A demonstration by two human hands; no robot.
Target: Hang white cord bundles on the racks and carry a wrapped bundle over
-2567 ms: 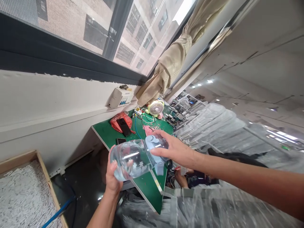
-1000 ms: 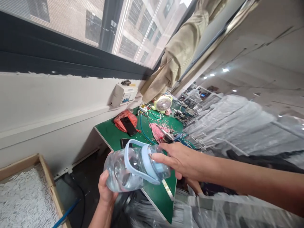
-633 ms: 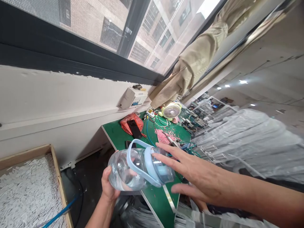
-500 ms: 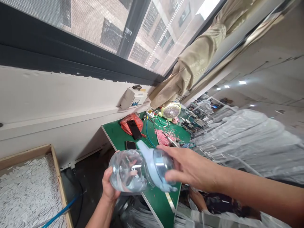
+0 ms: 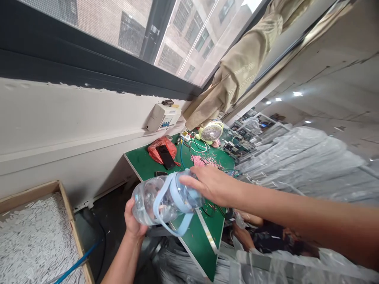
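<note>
in front of the green table (image 5: 196,245), the left hand (image 5: 134,220) grasps the clear bottle (image 5: 149,197) low down. the right hand (image 5: 209,184), fingers spread a moment ago, now wraps the lid (image 5: 178,195); the blue handle (image 5: 184,225) has turned, both ends held.

Passing room lay between the left hand (image 5: 133,221) and the wooden tray (image 5: 70,215); beyond the bottle (image 5: 148,199), the red bag (image 5: 154,151) and fan (image 5: 211,132) obstructed the green tabletop (image 5: 195,240).
</note>
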